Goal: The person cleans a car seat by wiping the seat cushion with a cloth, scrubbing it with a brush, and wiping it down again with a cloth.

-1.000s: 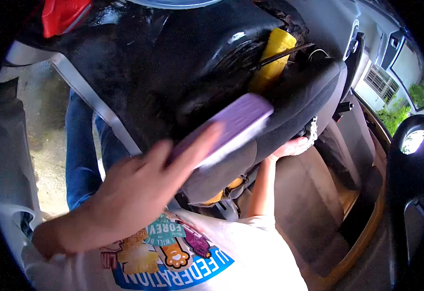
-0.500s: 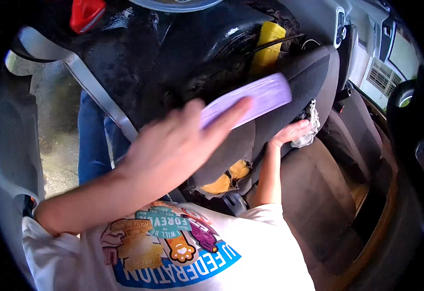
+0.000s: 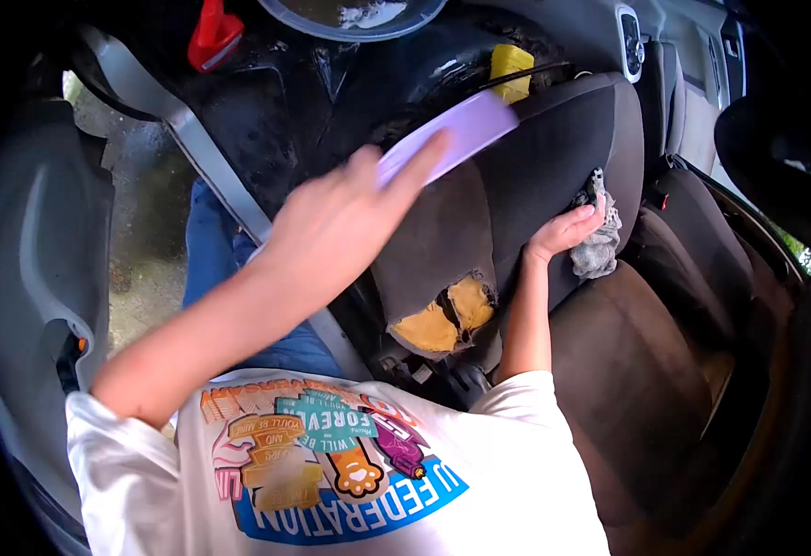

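My left hand (image 3: 336, 218) is closed around one end of a flat, oblong purple brush-like tool (image 3: 456, 134), blurred by motion. The tool overlaps the upper part of a dark grey car seat (image 3: 544, 157). At the seat's near end the cover is torn, and yellow foam (image 3: 447, 320) shows through. My right hand (image 3: 568, 230) grips a crumpled grey cloth (image 3: 597, 243) at the seat's right side, its fingers partly hidden by the cloth.
Beyond the seat lies a yellow object (image 3: 512, 72). A round tub of liquid (image 3: 354, 20) stands at the top, with a red plastic object (image 3: 213, 37) to its left. A grey door panel (image 3: 39, 259) borders the left, and more brown seats (image 3: 619, 371) fill the right.
My left hand has moved the purple tool a little up and left. The view has shifted, bringing more of the tub in. My right hand stays on the cloth.
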The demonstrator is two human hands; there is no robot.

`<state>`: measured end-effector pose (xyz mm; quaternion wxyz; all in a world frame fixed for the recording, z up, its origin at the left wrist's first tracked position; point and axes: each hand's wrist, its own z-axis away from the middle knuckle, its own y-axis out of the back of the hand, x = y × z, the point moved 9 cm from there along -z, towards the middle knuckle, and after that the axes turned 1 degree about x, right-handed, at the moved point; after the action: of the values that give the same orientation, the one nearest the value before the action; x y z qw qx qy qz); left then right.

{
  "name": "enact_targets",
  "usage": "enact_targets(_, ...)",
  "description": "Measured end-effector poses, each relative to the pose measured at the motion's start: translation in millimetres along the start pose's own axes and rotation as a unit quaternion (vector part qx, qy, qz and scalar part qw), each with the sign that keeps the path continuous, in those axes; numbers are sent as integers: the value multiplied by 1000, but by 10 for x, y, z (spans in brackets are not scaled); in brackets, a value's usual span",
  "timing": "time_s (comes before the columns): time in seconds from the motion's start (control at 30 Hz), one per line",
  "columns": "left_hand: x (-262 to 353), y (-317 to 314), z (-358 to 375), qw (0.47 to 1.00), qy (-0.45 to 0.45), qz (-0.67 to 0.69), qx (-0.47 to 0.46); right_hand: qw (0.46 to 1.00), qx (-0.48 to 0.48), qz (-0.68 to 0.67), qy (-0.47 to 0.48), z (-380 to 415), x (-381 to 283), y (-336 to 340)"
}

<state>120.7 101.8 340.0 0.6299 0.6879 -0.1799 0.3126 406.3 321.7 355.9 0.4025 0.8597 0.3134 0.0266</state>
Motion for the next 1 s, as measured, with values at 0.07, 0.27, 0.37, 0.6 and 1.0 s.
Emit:
enact_targets(0.07,-111,48,552,998,45,10,-33,1000,5,-2,-1,-5,-9,13)
enact_targets(0.27,-108,49,291,995,52,17,-79,1000,10,-9,-19,14,-6,8)
enact_targets(0.37,-44,-117,-801,991,-25,132,2,1000,25,3,-16,-36,-94,18)
enact_targets(0.6,168,-125,-926,996,-45,62,-49,998,23,-28,-48,-61,-113,87)
enact_targets(1.0,1154,-721,-3049,981,-168,-98,11,997,23,-33,-72,-60,-41,104)
